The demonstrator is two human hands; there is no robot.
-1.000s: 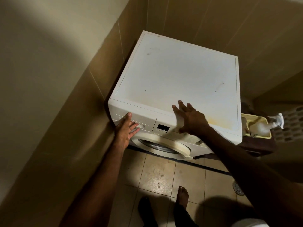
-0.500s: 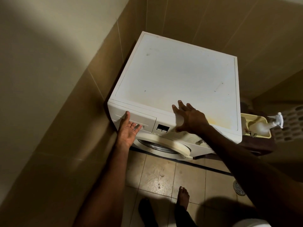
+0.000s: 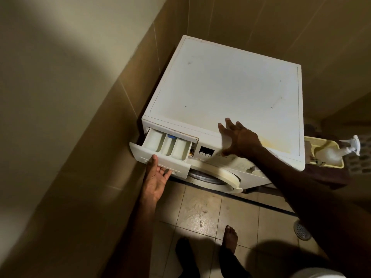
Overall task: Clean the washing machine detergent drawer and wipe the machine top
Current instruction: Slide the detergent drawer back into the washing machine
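Two hands are at the washing machine (image 3: 226, 85). The left hand (image 3: 155, 178), nearer, hooks its fingers under the detergent drawer (image 3: 163, 152), which sticks out toward 7 o'clock. The right hand (image 3: 240, 140) presses open on the front edge.

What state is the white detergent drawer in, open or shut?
Open. The white plastic detergent drawer juts out of the white washing machine, compartments exposed; the left hand grips its front panel.
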